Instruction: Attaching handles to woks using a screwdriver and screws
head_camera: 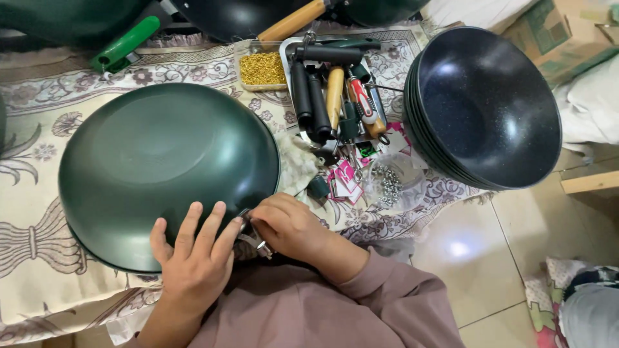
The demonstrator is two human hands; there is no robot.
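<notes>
Green pan (164, 167) lies upside down on patterned cloth (39, 212), rim twd person. Left hand (193, 258) flat on it, fingers spread; right hand (287, 225) pinches metal bracket (255, 240) at rim

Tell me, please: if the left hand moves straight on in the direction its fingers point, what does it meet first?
The left hand already lies flat on the upturned green wok, fingers pointing up and slightly right. Sliding on, it would probably cross the wok's dome first.
</notes>
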